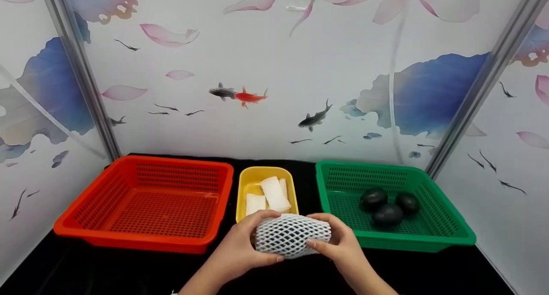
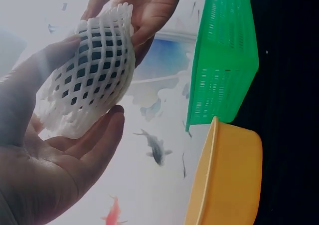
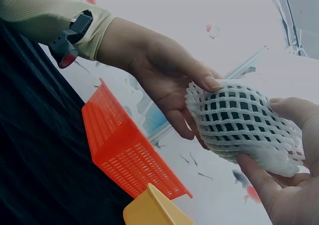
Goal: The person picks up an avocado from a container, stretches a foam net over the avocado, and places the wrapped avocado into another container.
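Observation:
Between both hands is a dark, rounded fruit, probably an avocado, inside a white foam net sleeve (image 1: 293, 236); the net's diamond gaps show its dark skin. My left hand (image 1: 240, 248) grips the sleeve's left end, thumb below and fingers above. At the other end my right hand (image 1: 339, 243) holds it, its thumb pressed on the net's front. In the left wrist view the netted fruit (image 2: 94, 65) fills the sleeve's middle, with loose net at the ends. Several similar dark fruits (image 1: 387, 215) without nets lie in the green basket (image 1: 429, 239).
A red basket (image 1: 167, 205) with nothing in it stands at the left. Behind the hands, a yellow tray (image 1: 244, 183) holds several flattened white foam sleeves (image 1: 274, 194). Black cloth (image 1: 141, 271) covers the table, and printed panels (image 1: 274, 63) close off the back and sides.

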A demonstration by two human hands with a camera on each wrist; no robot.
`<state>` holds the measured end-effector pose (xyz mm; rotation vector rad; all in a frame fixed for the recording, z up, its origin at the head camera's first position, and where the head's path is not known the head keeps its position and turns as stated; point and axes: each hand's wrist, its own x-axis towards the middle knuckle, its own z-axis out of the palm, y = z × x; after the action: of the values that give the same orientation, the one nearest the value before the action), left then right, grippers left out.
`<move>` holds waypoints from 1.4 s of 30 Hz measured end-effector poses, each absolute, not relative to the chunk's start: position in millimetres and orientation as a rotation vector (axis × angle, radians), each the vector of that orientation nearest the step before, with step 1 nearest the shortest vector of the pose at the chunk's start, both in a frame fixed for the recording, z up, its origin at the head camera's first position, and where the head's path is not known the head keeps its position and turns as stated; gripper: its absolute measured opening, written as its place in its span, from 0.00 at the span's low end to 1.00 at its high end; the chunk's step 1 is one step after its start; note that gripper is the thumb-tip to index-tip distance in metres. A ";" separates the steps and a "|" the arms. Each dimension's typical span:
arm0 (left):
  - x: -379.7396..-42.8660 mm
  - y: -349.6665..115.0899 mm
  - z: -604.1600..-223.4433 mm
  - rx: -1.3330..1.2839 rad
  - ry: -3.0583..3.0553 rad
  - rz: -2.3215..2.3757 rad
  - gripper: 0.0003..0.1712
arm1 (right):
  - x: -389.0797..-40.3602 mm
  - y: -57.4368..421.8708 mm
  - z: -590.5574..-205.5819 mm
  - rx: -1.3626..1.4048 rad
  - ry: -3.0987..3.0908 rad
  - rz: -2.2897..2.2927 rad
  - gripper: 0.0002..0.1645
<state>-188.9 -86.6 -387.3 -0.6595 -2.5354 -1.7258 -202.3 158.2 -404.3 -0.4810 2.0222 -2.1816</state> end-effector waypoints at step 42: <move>-211.2 -160.5 -386.0 0.005 -2.336 -1.742 0.45 | -218.8 197.5 -405.7 -0.567 2.670 -1.841 0.21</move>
<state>-211.2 -160.5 -386.0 0.0049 -2.3365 -1.7421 -218.8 197.5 -405.7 -0.5673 2.6702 -1.8411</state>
